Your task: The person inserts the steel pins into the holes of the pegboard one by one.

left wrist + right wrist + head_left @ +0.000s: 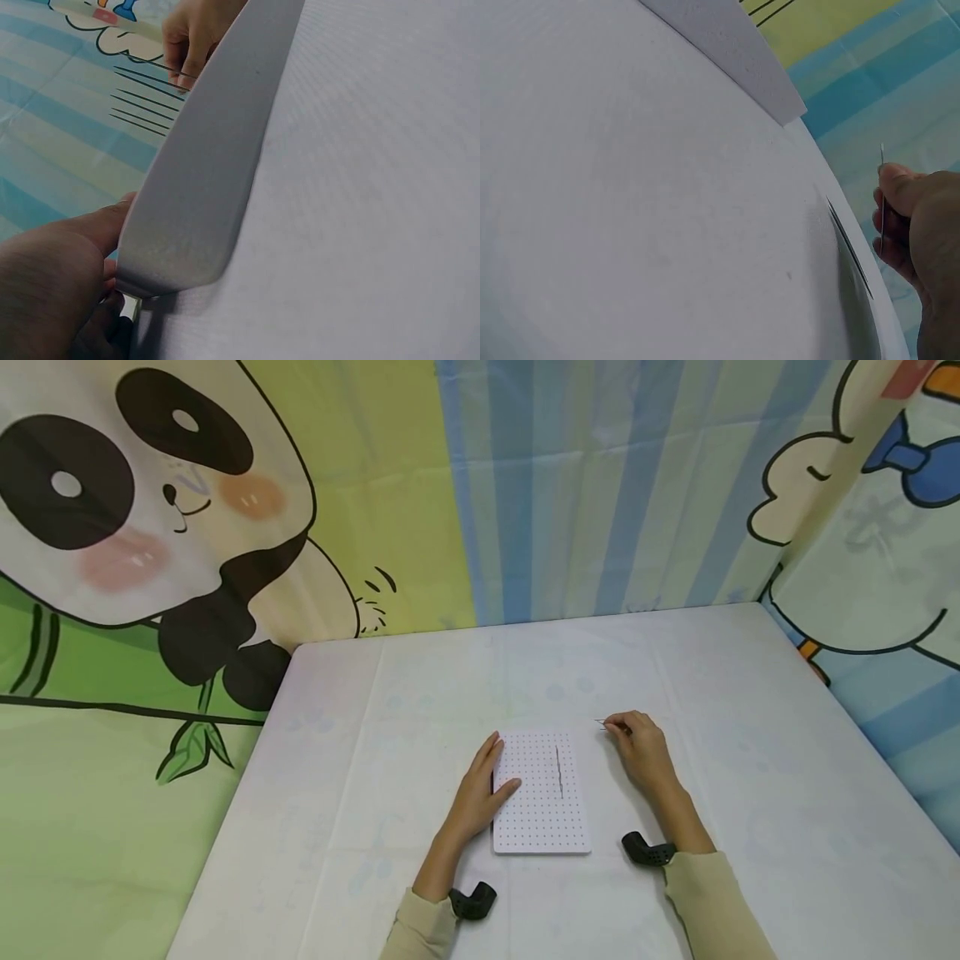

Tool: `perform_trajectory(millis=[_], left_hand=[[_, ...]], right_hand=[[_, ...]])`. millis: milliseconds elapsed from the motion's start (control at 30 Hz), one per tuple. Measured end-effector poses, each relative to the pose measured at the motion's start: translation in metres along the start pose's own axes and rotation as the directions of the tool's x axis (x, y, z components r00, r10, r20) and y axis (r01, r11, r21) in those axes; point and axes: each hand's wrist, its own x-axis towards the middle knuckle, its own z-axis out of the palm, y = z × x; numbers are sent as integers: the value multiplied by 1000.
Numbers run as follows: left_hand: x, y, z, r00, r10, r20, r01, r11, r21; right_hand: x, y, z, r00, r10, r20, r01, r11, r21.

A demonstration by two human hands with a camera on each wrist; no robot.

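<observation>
A white board point(525, 831) with rows of small holes lies flat on the table. Several thin metal pins point(559, 772) stand upright in a line on its right half; they also show as dark lines point(142, 101) in the left wrist view. My left hand point(476, 793) rests at the board's left edge, fingers stretched along the side and thumb on top. To the right of the board, my right hand point(641, 747) pinches a thin metal pin point(883, 206) between thumb and fingers, just above the table.
Beside the right hand, a few thin pins point(849, 247) lie on the white table point(420, 710). Printed cloth point(570, 485) hangs behind the table and at both sides. A black wrist device point(474, 902) sits on the left wrist, another point(647, 850) on the right.
</observation>
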Motion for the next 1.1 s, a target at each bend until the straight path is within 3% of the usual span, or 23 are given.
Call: perform_trajectory(millis=[167,500,733,900,1100], left_hand=[[0,0,0,1000,5,-1,-5,1000,4],[1,-1,1,1000,6,-4,-6,1000,4],[1,-1,0,1000,10,-7,-10,1000,5],[1,-1,1,1000,11,-5,-11,1000,5],[2,-1,1,1000,3,-3,-3,1000,2]], right_hand=[[3,-8,4,998,-34,-61,39,996,76],[8,-21,10,997,-27,-70,45,965,260],[13,-69,-5,998,-59,-13,60,930,362],[10,-74,2,994,-103,33,76,883,464],[8,-76,9,988,-133,80,77,866,494]])
